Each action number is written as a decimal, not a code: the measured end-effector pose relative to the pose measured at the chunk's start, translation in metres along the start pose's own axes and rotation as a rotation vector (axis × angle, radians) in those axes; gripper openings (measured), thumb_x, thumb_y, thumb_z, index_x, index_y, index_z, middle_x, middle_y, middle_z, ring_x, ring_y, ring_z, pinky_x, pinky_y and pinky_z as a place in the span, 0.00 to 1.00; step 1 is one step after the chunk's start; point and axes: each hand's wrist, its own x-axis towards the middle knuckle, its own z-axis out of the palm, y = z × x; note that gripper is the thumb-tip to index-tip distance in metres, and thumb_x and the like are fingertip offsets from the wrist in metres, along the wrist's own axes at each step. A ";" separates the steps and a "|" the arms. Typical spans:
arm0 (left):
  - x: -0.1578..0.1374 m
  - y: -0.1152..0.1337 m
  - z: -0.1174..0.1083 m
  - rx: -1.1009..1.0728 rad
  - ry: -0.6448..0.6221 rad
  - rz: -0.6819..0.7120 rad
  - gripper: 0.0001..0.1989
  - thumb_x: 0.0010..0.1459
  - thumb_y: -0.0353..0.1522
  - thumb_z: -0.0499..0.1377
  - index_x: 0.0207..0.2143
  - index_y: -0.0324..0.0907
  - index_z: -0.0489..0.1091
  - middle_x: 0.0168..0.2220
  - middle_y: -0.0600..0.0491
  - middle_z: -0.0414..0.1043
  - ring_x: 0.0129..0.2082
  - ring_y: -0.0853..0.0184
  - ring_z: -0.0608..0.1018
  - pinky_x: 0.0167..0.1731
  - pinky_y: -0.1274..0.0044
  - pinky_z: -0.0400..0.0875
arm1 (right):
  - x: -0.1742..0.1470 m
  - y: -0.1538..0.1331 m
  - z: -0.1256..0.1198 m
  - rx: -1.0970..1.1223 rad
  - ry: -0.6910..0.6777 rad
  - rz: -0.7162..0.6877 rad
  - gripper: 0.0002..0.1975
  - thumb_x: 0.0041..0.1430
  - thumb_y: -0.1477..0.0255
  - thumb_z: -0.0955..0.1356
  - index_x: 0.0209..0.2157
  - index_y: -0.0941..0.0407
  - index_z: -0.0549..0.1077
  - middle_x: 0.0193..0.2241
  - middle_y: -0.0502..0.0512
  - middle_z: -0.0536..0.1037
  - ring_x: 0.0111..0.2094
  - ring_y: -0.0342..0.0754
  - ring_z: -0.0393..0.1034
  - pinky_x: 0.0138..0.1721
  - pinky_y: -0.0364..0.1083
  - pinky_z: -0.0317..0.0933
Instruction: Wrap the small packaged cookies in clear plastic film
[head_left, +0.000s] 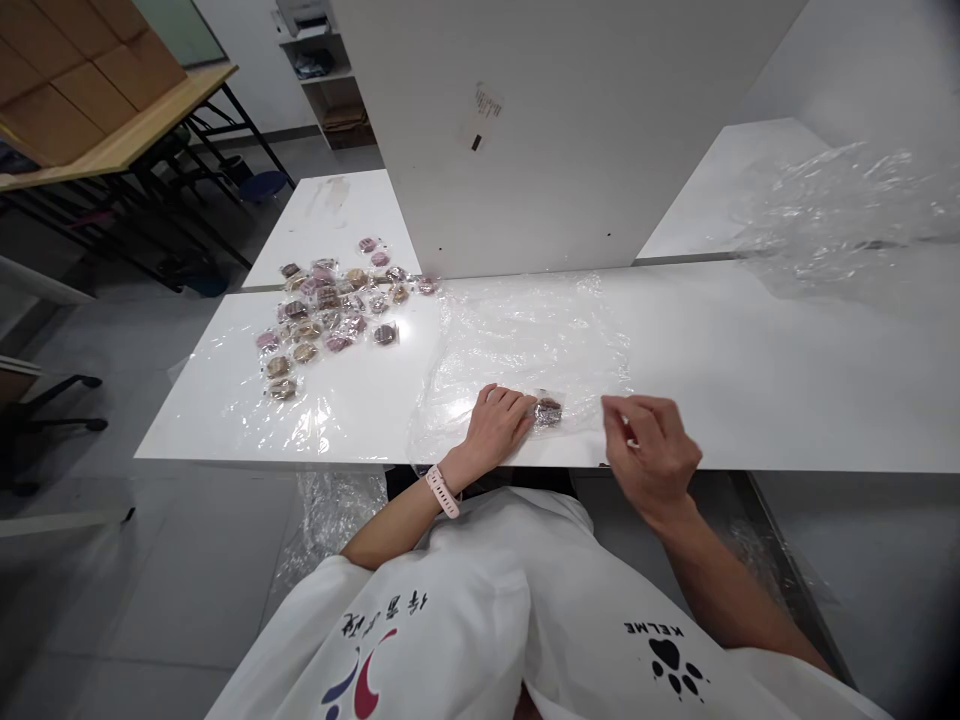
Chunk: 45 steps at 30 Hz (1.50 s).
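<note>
While the bare left hand [496, 430] is lying, grip uncurled, on crinkled clear plastic film [525, 330], a small brown clear-wrapped piece [548, 411] is resting beside it; the right hand [651, 455] is pinching its grip together, contents indiscernible.

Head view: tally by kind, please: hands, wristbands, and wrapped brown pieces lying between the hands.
Hands (left hand, right hand): 2
Wristband: 1
Wrapped brown piece: 1
Total: 4
Not counted: the pile of wrapped pieces, which overlap.

Head-high view, forward and down
</note>
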 end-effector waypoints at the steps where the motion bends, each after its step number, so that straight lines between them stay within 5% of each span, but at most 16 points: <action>1: 0.002 -0.001 0.000 -0.010 -0.002 -0.002 0.10 0.69 0.34 0.52 0.49 0.44 0.70 0.44 0.50 0.77 0.45 0.62 0.74 0.54 0.65 0.63 | -0.006 -0.006 0.001 0.097 -0.082 -0.026 0.14 0.69 0.69 0.61 0.45 0.50 0.78 0.37 0.60 0.78 0.35 0.50 0.73 0.36 0.49 0.66; 6: 0.006 -0.008 -0.003 -0.067 0.028 -0.039 0.11 0.69 0.31 0.49 0.41 0.44 0.72 0.39 0.49 0.78 0.43 0.62 0.76 0.50 0.64 0.69 | -0.020 -0.003 0.028 0.262 -0.390 -0.242 0.20 0.69 0.68 0.60 0.59 0.48 0.70 0.56 0.57 0.74 0.59 0.55 0.65 0.58 0.56 0.61; 9: -0.010 -0.003 -0.007 -0.091 0.223 -0.089 0.13 0.68 0.27 0.47 0.44 0.43 0.71 0.48 0.45 0.76 0.50 0.59 0.75 0.50 0.62 0.71 | -0.018 0.015 0.043 0.209 -0.481 -0.272 0.23 0.70 0.64 0.60 0.64 0.48 0.64 0.65 0.56 0.65 0.65 0.56 0.58 0.61 0.58 0.57; 11: -0.028 0.006 -0.007 -0.140 0.282 0.007 0.14 0.68 0.25 0.46 0.46 0.42 0.69 0.51 0.44 0.74 0.53 0.59 0.74 0.50 0.62 0.72 | -0.015 0.023 0.046 0.215 -0.520 -0.268 0.24 0.70 0.63 0.60 0.65 0.47 0.62 0.65 0.56 0.64 0.64 0.56 0.58 0.60 0.57 0.57; 14: -0.051 0.017 0.000 -0.191 0.177 0.204 0.16 0.67 0.24 0.46 0.52 0.42 0.67 0.54 0.43 0.73 0.57 0.60 0.73 0.53 0.62 0.72 | -0.010 0.028 0.045 0.236 -0.542 -0.265 0.24 0.70 0.61 0.60 0.65 0.46 0.62 0.64 0.56 0.66 0.62 0.56 0.60 0.58 0.57 0.57; 19: -0.047 -0.003 0.005 -0.113 0.048 0.065 0.23 0.68 0.29 0.50 0.64 0.40 0.57 0.66 0.41 0.61 0.68 0.56 0.61 0.64 0.56 0.60 | -0.002 0.033 0.047 0.282 -0.556 -0.280 0.23 0.69 0.61 0.62 0.63 0.48 0.65 0.62 0.56 0.69 0.60 0.55 0.63 0.57 0.57 0.57; 23: -0.024 -0.030 -0.005 -0.192 -0.001 0.038 0.17 0.70 0.30 0.49 0.58 0.43 0.66 0.58 0.46 0.72 0.60 0.60 0.72 0.57 0.64 0.68 | 0.012 0.039 0.051 0.346 -0.573 -0.270 0.19 0.70 0.63 0.60 0.59 0.48 0.69 0.56 0.55 0.75 0.55 0.54 0.67 0.56 0.56 0.58; 26: -0.004 -0.041 -0.014 -0.229 -0.021 -0.120 0.14 0.70 0.34 0.49 0.50 0.43 0.72 0.46 0.48 0.79 0.46 0.62 0.78 0.45 0.69 0.72 | 0.027 0.042 0.056 0.379 -0.587 -0.171 0.18 0.70 0.62 0.59 0.54 0.49 0.73 0.49 0.55 0.80 0.49 0.53 0.71 0.52 0.54 0.61; 30: 0.029 -0.052 -0.023 -0.259 -0.084 -0.396 0.14 0.69 0.40 0.51 0.43 0.43 0.73 0.31 0.52 0.77 0.31 0.65 0.77 0.32 0.75 0.67 | 0.050 0.042 0.073 0.380 -0.597 0.081 0.20 0.68 0.58 0.58 0.43 0.52 0.77 0.34 0.53 0.81 0.36 0.51 0.74 0.39 0.49 0.63; 33: 0.047 -0.060 -0.026 -0.249 -0.122 -0.480 0.14 0.66 0.43 0.56 0.41 0.42 0.72 0.26 0.53 0.74 0.27 0.64 0.75 0.28 0.75 0.64 | 0.064 0.038 0.087 0.330 -0.572 0.203 0.20 0.66 0.56 0.62 0.46 0.53 0.76 0.31 0.53 0.80 0.32 0.50 0.72 0.35 0.47 0.61; 36: 0.048 -0.060 -0.026 -0.104 -0.030 -0.421 0.11 0.65 0.38 0.58 0.45 0.41 0.70 0.37 0.48 0.77 0.37 0.59 0.77 0.35 0.71 0.69 | 0.067 0.034 0.088 0.161 -0.420 0.136 0.20 0.65 0.58 0.63 0.52 0.53 0.74 0.42 0.58 0.79 0.37 0.52 0.73 0.40 0.50 0.61; 38: 0.039 -0.055 -0.023 -0.018 0.058 -0.255 0.10 0.66 0.32 0.55 0.49 0.41 0.68 0.49 0.44 0.74 0.50 0.57 0.75 0.45 0.66 0.70 | 0.062 0.035 0.082 0.105 -0.337 -0.012 0.18 0.67 0.60 0.62 0.50 0.53 0.75 0.49 0.60 0.77 0.46 0.55 0.71 0.48 0.53 0.60; 42: 0.020 -0.049 -0.013 -0.023 -0.005 0.073 0.21 0.65 0.26 0.51 0.60 0.43 0.61 0.63 0.45 0.64 0.63 0.58 0.66 0.59 0.61 0.63 | 0.046 0.047 0.071 0.164 -0.440 -0.267 0.19 0.67 0.60 0.64 0.56 0.49 0.72 0.58 0.57 0.73 0.58 0.57 0.64 0.57 0.57 0.55; 45: 0.023 -0.056 -0.005 -0.029 -0.028 0.011 0.22 0.67 0.27 0.49 0.62 0.44 0.60 0.64 0.46 0.64 0.61 0.59 0.67 0.57 0.62 0.65 | 0.042 0.055 0.076 0.199 -0.480 -0.251 0.21 0.68 0.63 0.61 0.60 0.48 0.69 0.59 0.57 0.71 0.58 0.55 0.66 0.56 0.56 0.57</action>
